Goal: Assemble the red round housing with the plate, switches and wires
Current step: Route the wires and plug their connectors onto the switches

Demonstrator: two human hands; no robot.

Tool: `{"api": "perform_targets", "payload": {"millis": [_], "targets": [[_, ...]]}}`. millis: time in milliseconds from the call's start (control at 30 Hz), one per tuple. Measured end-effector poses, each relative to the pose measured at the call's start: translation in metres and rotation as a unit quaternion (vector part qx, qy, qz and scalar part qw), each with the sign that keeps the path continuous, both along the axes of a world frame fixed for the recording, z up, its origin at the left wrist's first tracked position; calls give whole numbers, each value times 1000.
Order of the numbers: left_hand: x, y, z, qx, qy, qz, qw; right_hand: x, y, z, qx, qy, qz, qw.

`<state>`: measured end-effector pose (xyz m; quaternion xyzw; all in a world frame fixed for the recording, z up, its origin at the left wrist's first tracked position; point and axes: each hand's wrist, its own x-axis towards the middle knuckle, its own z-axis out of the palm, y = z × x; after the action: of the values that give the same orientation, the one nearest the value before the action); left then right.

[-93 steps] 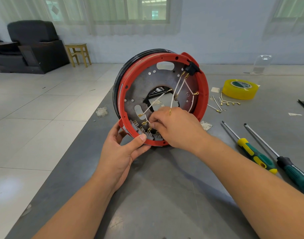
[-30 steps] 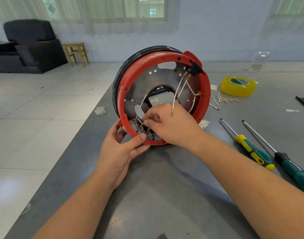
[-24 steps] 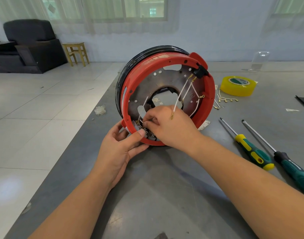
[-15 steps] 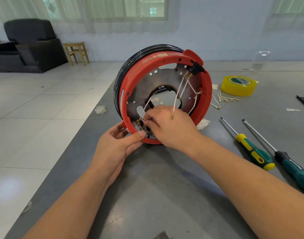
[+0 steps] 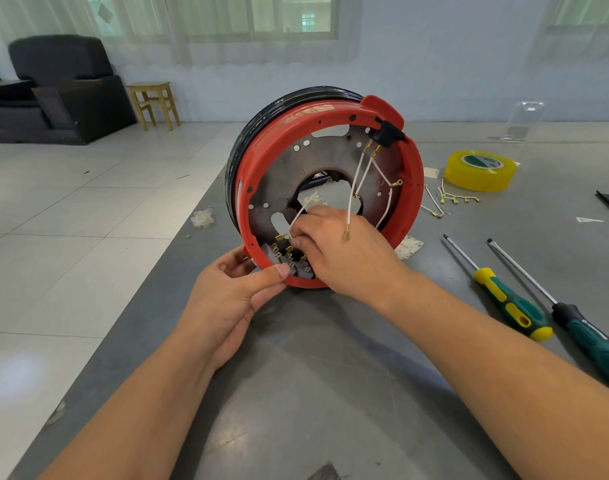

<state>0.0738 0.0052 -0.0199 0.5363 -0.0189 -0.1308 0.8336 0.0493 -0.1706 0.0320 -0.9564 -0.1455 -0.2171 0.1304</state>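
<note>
Compared with three seconds back, we've pulled the white wire [image 5: 301, 211] down lower, so our right hand [image 5: 344, 252] now sits right over the grey switches [image 5: 289, 259] at the bottom of the rim instead of a bit above them, and the red housing [image 5: 325, 188] has tipped a little more toward the right.

Right now the housing stands on edge on the grey table [image 5: 296, 375], open side facing us, black ring behind it. The metal plate [image 5: 296, 178] sits inside, with its big cutout in the middle. Our left hand [image 5: 232, 299] grips the lower left rim, thumb pressed on the front edge by the switches, fingers wrapped round the back. Our right hand's fingers are curled and pinch the end of that white wire just above the brass terminals; can't tell if the connector is actually on a tab yet. More white wires run from the black switch [image 5: 386, 133] at the top right, and one hangs loose with a ring terminal [image 5: 347, 233] over the back of our right hand.

Off to the right: two screwdrivers [image 5: 510, 303], a yellow tape roll [image 5: 480, 169] and some spare wires [image 5: 448, 199] lying near it.
</note>
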Motion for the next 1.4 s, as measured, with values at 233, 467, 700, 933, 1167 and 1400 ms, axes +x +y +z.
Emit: {"api": "perform_targets", "payload": {"millis": [233,467,700,933,1167,1400], "targets": [[0,0,1,-8,8,2,1000,-2,-1,3,-30,-7,-4,1000],[-1,0,3,-12,12,-3,1000,-2,2,4,-72,-16,-12,997],[-2,1,1,-11,9,-5,1000,-2,3,2,-77,-19,-23,997],[-2,-1,-1,-9,10,-2,1000,-2,3,0,-75,-25,-44,996],[-2,-4,-1,-18,10,-7,1000,-2,2,0,-36,-6,-41,999],[-4,-5,-3,-19,-3,-22,1000,0,-1,-3,-22,8,-34,999]]}}
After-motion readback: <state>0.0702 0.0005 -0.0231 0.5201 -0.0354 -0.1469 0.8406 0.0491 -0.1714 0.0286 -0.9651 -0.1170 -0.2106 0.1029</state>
